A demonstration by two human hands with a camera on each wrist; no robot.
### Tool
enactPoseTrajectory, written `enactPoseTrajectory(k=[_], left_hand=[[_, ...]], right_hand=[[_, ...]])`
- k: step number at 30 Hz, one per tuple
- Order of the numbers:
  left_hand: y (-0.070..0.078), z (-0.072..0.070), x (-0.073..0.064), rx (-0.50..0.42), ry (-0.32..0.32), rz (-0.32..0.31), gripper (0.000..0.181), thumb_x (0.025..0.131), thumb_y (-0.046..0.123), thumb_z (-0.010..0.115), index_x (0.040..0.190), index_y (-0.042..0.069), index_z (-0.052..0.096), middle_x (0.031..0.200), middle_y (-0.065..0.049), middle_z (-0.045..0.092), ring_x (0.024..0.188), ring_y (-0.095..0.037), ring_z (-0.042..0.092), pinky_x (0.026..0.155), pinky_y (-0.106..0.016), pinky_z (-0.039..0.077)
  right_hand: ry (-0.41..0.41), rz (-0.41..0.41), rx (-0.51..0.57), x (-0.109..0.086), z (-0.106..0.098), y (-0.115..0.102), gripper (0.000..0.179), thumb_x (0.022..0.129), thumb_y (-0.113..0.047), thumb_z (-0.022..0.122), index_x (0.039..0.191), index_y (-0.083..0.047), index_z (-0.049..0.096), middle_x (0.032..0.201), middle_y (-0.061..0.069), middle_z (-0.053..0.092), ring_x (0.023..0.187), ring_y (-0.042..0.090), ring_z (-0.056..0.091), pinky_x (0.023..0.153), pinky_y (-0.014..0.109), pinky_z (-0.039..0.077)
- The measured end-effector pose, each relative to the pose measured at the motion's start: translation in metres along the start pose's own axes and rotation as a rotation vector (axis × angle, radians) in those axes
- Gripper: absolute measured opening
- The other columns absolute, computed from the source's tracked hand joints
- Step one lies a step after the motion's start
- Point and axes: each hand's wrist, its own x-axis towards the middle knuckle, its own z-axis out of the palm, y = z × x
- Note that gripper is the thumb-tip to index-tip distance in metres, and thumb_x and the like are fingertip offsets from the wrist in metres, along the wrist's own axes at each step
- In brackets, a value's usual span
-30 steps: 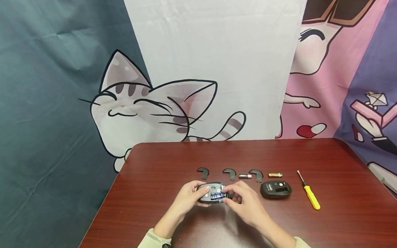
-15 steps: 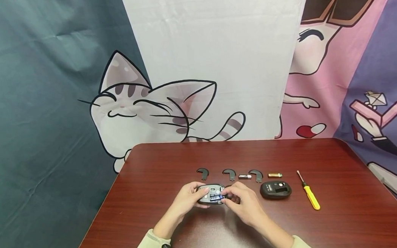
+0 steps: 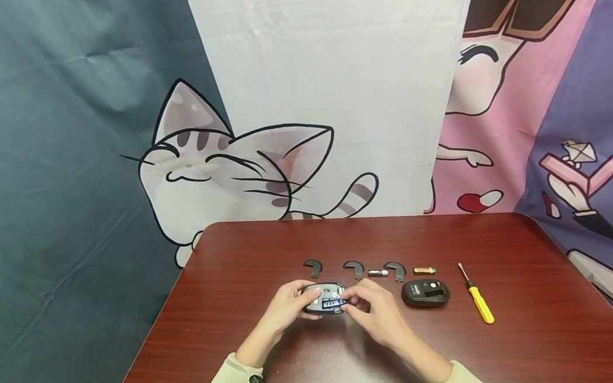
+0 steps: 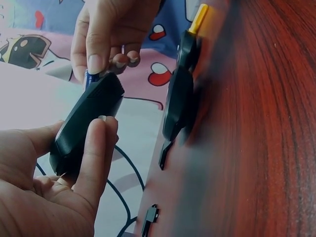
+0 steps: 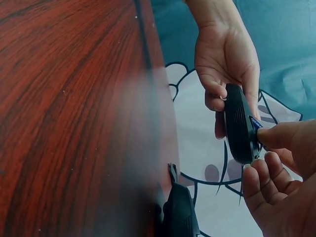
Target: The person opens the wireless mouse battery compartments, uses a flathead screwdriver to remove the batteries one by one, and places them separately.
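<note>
My left hand (image 3: 289, 302) holds a black computer mouse (image 3: 335, 289) with its grey underside facing up and its battery compartment open. At the compartment, my right hand (image 3: 379, 311) pinches the end of a blue battery (image 3: 331, 303). In the left wrist view the right thumb lies on the blue battery (image 4: 90, 79), which sticks out at the end of the mouse (image 4: 89, 116). The right wrist view has the blue battery (image 5: 256, 123) at the edge of the mouse (image 5: 237, 128), with the left fingers behind.
A second black mouse (image 3: 425, 293) lies right of my hands, beside a yellow-handled screwdriver (image 3: 480, 304). Behind are three dark curved covers, one at the left (image 3: 314, 268), a silver-and-black battery (image 3: 377, 273) and a gold battery (image 3: 424, 271). A printed curtain (image 3: 353, 95) hangs beyond the table.
The mouse and both hands have shifted slightly left. The blue battery now lies a little differently at the compartment, still pinched by my right fingers. Other things on the table stay put.
</note>
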Motion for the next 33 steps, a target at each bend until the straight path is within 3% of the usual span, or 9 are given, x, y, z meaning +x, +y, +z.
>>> enactPoseTrajectory(k=[11, 33], left_hand=[[0.000, -0.008, 0.003, 0.027, 0.045, -0.024, 0.049, 0.100, 0.024, 0.066, 0.128, -0.015, 0.055, 0.098, -0.018, 0.074, 0.075, -0.016, 0.074, 0.071, -0.035, 0.067], [-0.010, -0.025, 0.008, -0.014, 0.131, -0.055, 0.047, 0.100, 0.022, 0.066, 0.128, -0.015, 0.056, 0.098, -0.016, 0.073, 0.079, -0.020, 0.073, 0.073, -0.043, 0.066]], right_hand=[[-0.001, 0.043, -0.010, 0.007, -0.006, -0.003, 0.026, 0.074, -0.001, 0.086, 0.090, -0.017, 0.075, 0.082, -0.010, 0.057, 0.070, -0.001, 0.056, 0.060, 0.019, 0.058], [-0.025, 0.125, -0.004, 0.018, -0.009, -0.001, 0.022, 0.079, -0.007, 0.085, 0.090, -0.023, 0.075, 0.080, -0.009, 0.058, 0.070, 0.001, 0.056, 0.061, 0.019, 0.056]])
